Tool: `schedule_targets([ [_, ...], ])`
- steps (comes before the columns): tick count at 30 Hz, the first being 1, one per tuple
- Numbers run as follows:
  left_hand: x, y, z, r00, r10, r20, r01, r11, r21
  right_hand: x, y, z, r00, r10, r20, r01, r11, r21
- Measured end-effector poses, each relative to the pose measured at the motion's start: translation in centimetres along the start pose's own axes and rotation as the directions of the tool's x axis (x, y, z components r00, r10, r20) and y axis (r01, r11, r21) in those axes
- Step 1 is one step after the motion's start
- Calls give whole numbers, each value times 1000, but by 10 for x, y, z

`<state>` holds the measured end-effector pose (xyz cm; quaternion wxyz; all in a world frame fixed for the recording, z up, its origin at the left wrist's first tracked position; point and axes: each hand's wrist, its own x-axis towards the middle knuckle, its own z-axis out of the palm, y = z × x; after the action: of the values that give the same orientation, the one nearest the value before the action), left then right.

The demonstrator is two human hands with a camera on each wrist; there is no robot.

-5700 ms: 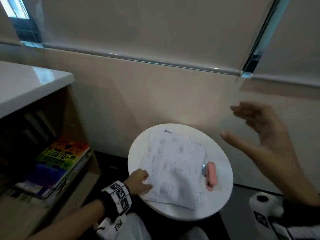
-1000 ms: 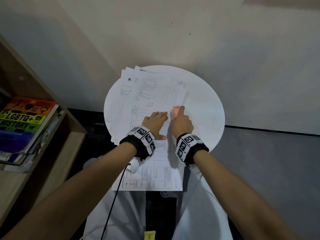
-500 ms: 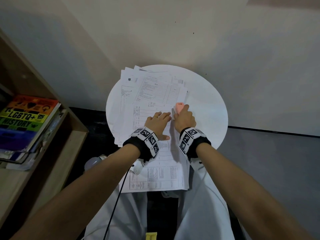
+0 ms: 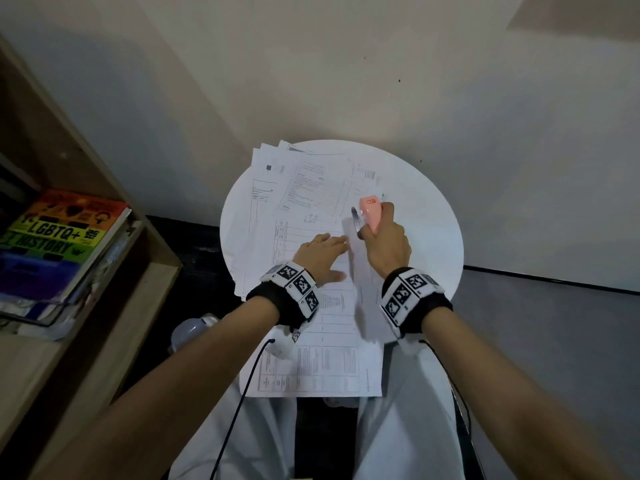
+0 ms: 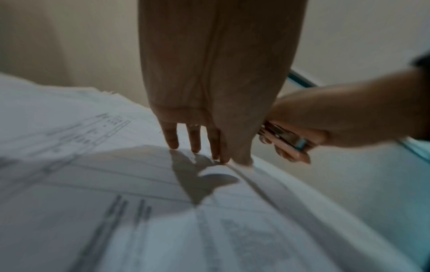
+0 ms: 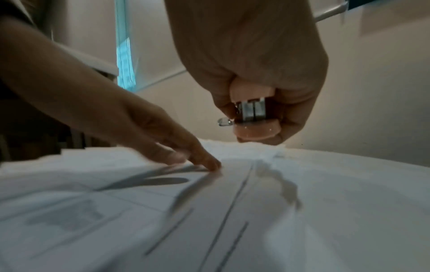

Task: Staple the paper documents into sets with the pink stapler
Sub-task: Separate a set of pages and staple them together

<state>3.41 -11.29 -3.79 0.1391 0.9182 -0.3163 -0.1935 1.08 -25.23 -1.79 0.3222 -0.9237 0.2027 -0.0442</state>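
Left hand spread flat, pinning papers steady; right hand wrapped round stapler, lifted just beside for stapling.

**Surroundings: shelf, wall, floor**

Wooden bookshelf at left, open-fronted. On its shelf lies a stack of books, flat; top cover rainbow-striped, reads "LGBTQ+ HISTORY". Round white table at centre, set close to a plain cream wall. Grey floor at right, dark strip along the wall's foot.
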Motion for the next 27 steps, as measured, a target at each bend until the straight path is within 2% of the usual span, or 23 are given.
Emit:
schedule_targets([
  [1, -2, 2, -2, 996, -11, -89, -2, 988, -155, -5, 0, -4, 1000, -19, 2, 19, 1000, 20],
  [2, -4, 6, -4, 981, -68, -181, -5, 927, -374, -11, 0, -8, 999, -36, 5, 36, 999, 39],
  [3, -8, 12, -5, 958, -154, -241, -24, 797, -603, -18, -2, -11, 998, -60, 5, 59, 997, 59],
  [4, -12, 18, -6, 942, -227, -249, -58, 619, -783, -25, -3, -14, 996, -88, 7, 87, 993, 78],
  [5, -17, 24, -7, 931, -277, -237, -93, 449, -889, -32, -5, -16, 993, -116, 11, 115, 989, 98],
  [6, -23, 29, -8, 921, -310, -236, -130, 327, -936, -39, -7, -17, 990, -139, 16, 136, 984, 117],
  [7, -30, 35, -9, 908, -336, -252, -167, 262, -951, -48, -10, -20, 988, -156, 19, 152, 980, 132],
  [8, -33, 37, -10, 893, -358, -271, -196, 232, -953, -50, -12, -21, 988, -155, 23, 150, 978, 146],
  [12, -55, 42, -12, 811, -452, -371, -272, 270, -924, -74, -21, -25, 983, -180, 23, 173, 970, 170],
  [17, -78, 37, -14, 731, -535, -423, -295, 311, -904, -104, -30, -21, 975, -218, 43, 209, 967, 148],
  [23, -98, 11, -23, 704, -553, -445, -247, 397, -884, -116, -33, -13, 955, -275, 111, 264, 959, 103],
  [25, -110, -17, -28, 694, -576, -432, -203, 419, -885, -110, -27, -11, 959, -247, 139, 233, 966, 110],
  [27, -130, -57, -28, 674, -611, -415, -111, 472, -875, -98, -13, -10, 974, -161, 161, 138, 980, 142],
])
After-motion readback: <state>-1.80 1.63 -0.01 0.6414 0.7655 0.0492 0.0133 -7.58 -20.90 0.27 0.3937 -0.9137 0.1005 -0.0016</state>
